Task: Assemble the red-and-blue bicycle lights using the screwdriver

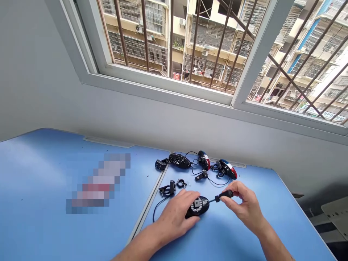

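Note:
A black oval bike horn [204, 206] lies on the blue table, its slotted face with a square mount turned up. My left hand [178, 212] grips its left end, thumb and fingers on opposite sides. Between the fingertips of my right hand [243, 203] is the black handle of a small screwdriver [227, 195]. The shaft points left, and its tip meets the horn's right end; the exact contact is too small to make out. Close behind my left hand sit a black clamp with a push button [170, 188], trailing a thin cable, and a loose ring clamp [181, 183].
Farther back lie another black horn [179, 161], two horns with red, white and blue shells [203, 160] [227, 169], and a wired button [201, 176]. A table seam [148, 206] runs left of my hands. A pixelated patch covers something at left. Wall and barred window stand behind.

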Available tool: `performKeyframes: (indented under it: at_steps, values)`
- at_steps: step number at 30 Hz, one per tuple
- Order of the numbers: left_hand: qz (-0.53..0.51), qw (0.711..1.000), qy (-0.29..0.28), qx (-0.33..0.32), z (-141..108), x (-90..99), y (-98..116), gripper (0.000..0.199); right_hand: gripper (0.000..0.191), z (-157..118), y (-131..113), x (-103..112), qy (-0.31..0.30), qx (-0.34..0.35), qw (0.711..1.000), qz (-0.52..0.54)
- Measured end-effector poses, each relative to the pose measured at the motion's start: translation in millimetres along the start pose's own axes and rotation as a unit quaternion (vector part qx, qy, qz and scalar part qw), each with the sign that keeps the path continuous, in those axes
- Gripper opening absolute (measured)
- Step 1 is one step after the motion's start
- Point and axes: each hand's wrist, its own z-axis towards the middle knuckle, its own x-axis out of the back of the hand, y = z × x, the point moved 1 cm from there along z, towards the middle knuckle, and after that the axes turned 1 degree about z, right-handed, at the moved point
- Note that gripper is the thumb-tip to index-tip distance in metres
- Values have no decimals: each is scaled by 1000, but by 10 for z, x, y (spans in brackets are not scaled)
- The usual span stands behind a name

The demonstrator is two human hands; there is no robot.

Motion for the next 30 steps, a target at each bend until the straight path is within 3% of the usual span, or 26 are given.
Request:
performKeyframes:
  at_steps: [2, 4, 7, 10, 13, 19, 22, 26, 30]
  values:
    - [-1, 1000, 1, -2, -5, -7, -5, 46, 9, -9, 20, -55, 41, 13, 999, -11]
    - [0, 1000, 3, -1, -11, -7, -5, 46, 15, -14, 25, -77, 44, 46, 998, -8]
    - [1, 1000, 1, 0, -17, 2, 3, 45, 36, -14, -5, -26, -22, 89, 996, 0]
    - [1, 1000, -3, 1, -17, 8, 9, 44, 46, -12, -39, 95, -112, 57, 992, 7]
    - [0, 1000, -4, 1, -7, 7, 7, 46, 46, -13, -43, 192, -152, 26, 988, 27]
    - [1, 1000, -6, 6, 4, 8, 16, 45, 19, -1, -29, 105, -96, -63, 988, 105]
    - [-2, 1000, -7, 6, -3, 7, 20, 46, 4, -1, -32, 3, -36, -75, 993, 88]
    - [-5, 1000, 2, 2, -5, 17, 27, 46, 13, -14, -3, -80, 47, -9, 997, 53]
    - [-5, 1000, -4, 11, 3, 47, 53, 47, 24, -20, 11, -38, -14, 47, 997, 67]
